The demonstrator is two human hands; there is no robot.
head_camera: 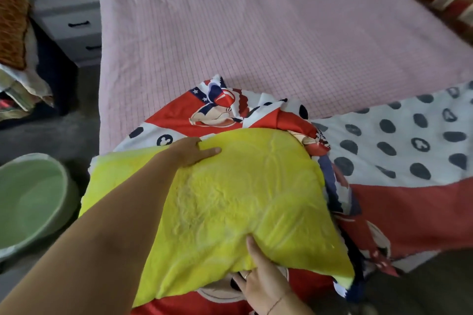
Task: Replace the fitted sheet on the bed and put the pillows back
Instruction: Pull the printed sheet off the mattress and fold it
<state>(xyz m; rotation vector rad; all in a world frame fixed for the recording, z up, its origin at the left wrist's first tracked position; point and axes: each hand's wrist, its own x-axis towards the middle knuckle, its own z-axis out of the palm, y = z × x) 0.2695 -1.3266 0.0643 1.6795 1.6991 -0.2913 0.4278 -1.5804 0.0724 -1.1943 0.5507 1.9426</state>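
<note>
Left hand (193, 151) pinches the yellow pillow (230, 194) at eleven o'clock; right hand (259, 272) seemingly grips at six o'clock, fingers tucked beneath. Lift level.

You are in a home bedroom: a bed (256, 33) with a pink checked sheet (268, 64), a grey drawer unit (74, 25) beside it, a green plastic basin (30, 199) on the floor.

A fuzzy yellow rectangular pillow (230, 199) sits at 6 o'clock atop a crumpled red-and-white cartoon-print sheet (396, 156) trailing toward 4 o'clock; a pink checked bedcover (256, 33) spreads to 12 o'clock.
</note>
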